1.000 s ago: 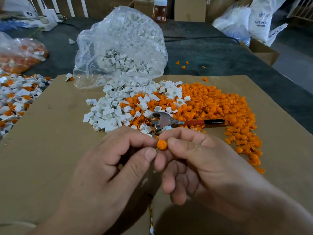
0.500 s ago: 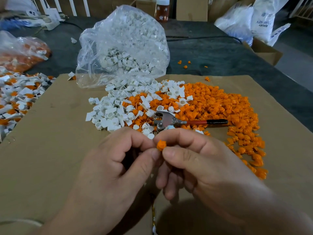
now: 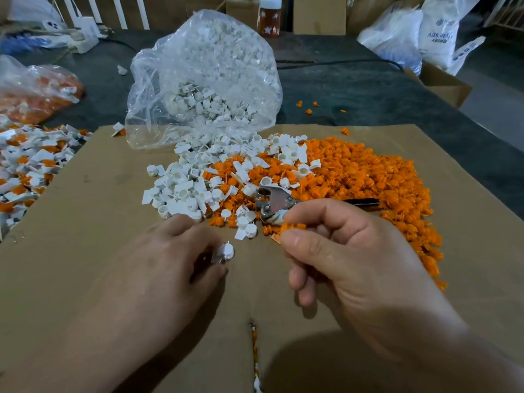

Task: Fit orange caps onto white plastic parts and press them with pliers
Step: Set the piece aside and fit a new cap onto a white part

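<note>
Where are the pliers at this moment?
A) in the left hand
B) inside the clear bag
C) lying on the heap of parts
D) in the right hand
C: the pliers lie on the mixed heap beyond both hands; the right hand pinches an orange cap, and the left hand holds a white part.

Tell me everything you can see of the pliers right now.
The pliers lie flat on the mixed heap of orange caps and white parts. The shiny bare-metal head, with round rivets, points left. The handle runs right, its middle hidden behind the right hand, and only a black grip end shows past it. Whether that hand touches them cannot be told.
</note>
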`<state>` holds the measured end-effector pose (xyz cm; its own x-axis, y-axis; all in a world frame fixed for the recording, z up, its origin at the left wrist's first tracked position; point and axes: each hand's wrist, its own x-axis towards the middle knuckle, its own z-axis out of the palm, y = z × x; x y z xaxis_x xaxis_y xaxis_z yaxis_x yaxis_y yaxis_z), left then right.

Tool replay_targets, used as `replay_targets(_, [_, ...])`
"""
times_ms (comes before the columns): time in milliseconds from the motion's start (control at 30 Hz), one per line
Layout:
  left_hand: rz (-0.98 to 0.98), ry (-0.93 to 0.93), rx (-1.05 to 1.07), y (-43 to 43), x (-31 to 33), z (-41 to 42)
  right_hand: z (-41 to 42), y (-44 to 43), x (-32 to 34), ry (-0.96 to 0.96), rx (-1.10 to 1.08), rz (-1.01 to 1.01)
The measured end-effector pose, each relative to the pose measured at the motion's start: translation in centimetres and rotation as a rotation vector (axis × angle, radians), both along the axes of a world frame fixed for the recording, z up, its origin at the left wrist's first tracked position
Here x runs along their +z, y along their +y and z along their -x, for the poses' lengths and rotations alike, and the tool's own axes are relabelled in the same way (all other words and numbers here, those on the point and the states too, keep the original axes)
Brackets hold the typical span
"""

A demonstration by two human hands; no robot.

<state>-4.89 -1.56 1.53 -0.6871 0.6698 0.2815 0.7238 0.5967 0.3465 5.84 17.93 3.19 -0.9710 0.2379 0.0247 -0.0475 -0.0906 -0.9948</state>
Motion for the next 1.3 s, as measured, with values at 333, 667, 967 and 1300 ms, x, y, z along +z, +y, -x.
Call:
replay_targets(333, [-0.029,0.037,-0.074,1.1,-0.4,-0.2,0.1,-0.5,-0.9,-0.068,0.018,-0.25])
replay_targets(667, [-0.726,-0.921,-0.004,1.8,0.3,-1.4,-0.2,-0.8,-0.5,-0.042,0.002,-0.301])
replay_targets(967, [-0.808,-1.019,-0.152,2.2,0.1,-1.7,-0.4,-0.6,0.0,-0.044,0.052,-0.384])
replay_targets(1300, [-0.743,-0.435,-0.187,2.2,-1.4,-1.9,0.1,-0.3,0.2,-0.127,0.17,-0.032])
